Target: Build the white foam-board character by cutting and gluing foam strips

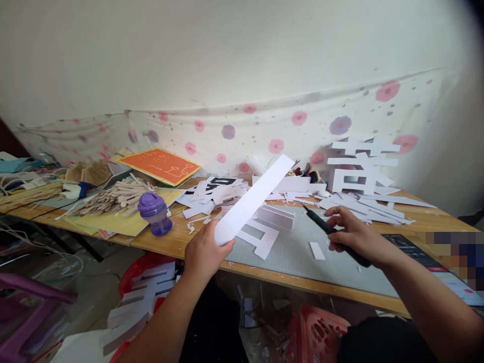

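left hand (204,252) is clamped on the low end of a white strip (252,199) that sticks up past the grip, right hand (351,234) closed round a black knife (333,233), strip looks floppy, could buckle

Purple bottle (154,214) on desk (166,241). Left of bottle: wooden sticks (109,199). Behind bottle: orange card (161,166). Far right of bottle: white cut-out character (359,169). Below bottle, on floor: red basket (315,335).
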Demonstrator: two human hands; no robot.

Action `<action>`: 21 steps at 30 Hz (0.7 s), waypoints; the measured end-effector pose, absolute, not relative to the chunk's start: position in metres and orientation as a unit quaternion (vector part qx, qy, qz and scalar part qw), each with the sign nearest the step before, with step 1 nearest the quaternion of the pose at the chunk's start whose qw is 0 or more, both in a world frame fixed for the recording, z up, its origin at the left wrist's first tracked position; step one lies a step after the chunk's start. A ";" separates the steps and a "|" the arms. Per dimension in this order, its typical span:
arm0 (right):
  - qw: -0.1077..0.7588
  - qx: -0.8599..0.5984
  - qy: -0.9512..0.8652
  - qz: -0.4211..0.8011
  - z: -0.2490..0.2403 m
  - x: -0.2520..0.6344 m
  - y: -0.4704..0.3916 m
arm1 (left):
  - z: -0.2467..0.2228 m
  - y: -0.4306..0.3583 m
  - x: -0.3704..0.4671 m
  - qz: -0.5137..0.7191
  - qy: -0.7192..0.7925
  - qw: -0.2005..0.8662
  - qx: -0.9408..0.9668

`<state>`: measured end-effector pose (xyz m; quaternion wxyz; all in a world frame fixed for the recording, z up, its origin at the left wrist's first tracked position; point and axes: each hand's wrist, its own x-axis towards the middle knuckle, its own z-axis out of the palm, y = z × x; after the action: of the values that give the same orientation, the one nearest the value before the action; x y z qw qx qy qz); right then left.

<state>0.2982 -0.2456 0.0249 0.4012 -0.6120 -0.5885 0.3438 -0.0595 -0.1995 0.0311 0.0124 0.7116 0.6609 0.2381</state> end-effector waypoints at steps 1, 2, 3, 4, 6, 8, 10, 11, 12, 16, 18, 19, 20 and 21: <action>0.433 -0.563 -0.588 0.387 0.031 0.289 -0.256 | 0.033 -0.200 -0.057 0.232 0.660 0.007 0.715; 0.454 -0.529 -0.590 0.407 0.036 0.278 -0.266 | 0.035 -0.200 -0.054 0.228 0.655 0.001 0.720; 0.458 -0.514 -0.595 0.413 0.039 0.267 -0.274 | 0.036 -0.201 -0.051 0.227 0.647 -0.005 0.728; 0.454 -0.512 -0.603 0.411 0.042 0.255 -0.280 | 0.036 -0.202 -0.046 0.226 0.638 -0.011 0.736; 0.435 -0.523 -0.620 0.391 0.041 0.233 -0.288 | 0.035 -0.206 -0.037 0.224 0.621 -0.024 0.751; 0.422 -0.542 -0.631 0.361 0.035 0.216 -0.289 | 0.034 -0.209 -0.027 0.218 0.604 -0.038 0.765; 0.403 -0.560 -0.633 0.351 0.026 0.206 -0.286 | 0.034 -0.211 -0.019 0.210 0.589 -0.053 0.779; 0.392 -0.565 -0.633 0.355 0.022 0.203 -0.284 | 0.034 -0.211 -0.015 0.207 0.582 -0.061 0.784; 0.384 -0.566 -0.634 0.361 0.018 0.202 -0.282 | 0.034 -0.212 -0.012 0.204 0.576 -0.068 0.788; 0.402 -0.521 -0.664 0.354 0.014 0.202 -0.279 | 0.035 -0.212 -0.003 0.199 0.568 -0.089 0.794; 0.411 -0.498 -0.677 0.353 0.015 0.201 -0.279 | 0.035 -0.212 0.000 0.192 0.565 -0.094 0.797; 0.413 -0.493 -0.678 0.356 0.016 0.200 -0.278 | 0.035 -0.213 0.002 0.188 0.565 -0.096 0.797; 0.414 -0.491 -0.678 0.359 0.016 0.198 -0.278 | 0.035 -0.213 0.003 0.185 0.566 -0.098 0.798; 0.413 -0.490 -0.678 0.361 0.016 0.197 -0.278 | 0.035 -0.214 0.004 0.183 0.567 -0.100 0.797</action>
<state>0.1967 -0.2780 0.0159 0.4134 -0.4896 -0.6777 0.3608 0.0040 -0.2136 0.0354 -0.0997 0.7970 0.5668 0.1831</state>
